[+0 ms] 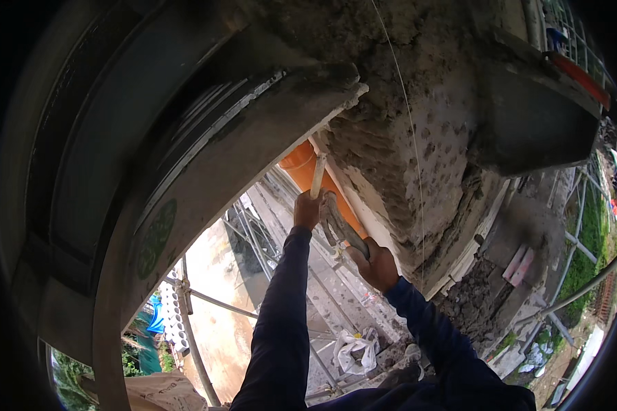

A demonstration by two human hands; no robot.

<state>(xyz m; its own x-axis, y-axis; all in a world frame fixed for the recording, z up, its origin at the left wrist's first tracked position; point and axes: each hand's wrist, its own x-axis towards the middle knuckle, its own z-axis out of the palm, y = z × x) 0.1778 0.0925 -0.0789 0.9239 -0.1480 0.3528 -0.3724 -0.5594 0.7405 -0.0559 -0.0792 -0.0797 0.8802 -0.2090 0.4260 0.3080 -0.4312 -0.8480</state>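
Observation:
My left hand (308,209) is closed round a pale, straight stick or thin pipe (319,172), which points up past my fist. My right hand (376,266), lower and to the right, grips the end of a grey, mortar-smeared curved tool (343,226). This tool runs up toward my left fist, and its exact kind I cannot make out. Behind the stick stands a fat orange pipe (298,164), close to a light wall edge. Both arms reach forward between a concrete ledge on the left and a rough plastered wall (432,157) on the right.
A thin string (413,130) hangs down along the plaster. At upper right, a dark board with a red edge (541,116) juts out. Scaffold tubes (223,301) and planks lie below, with a white plastic bag (356,351). Mortar (469,291) is heaped at lower right.

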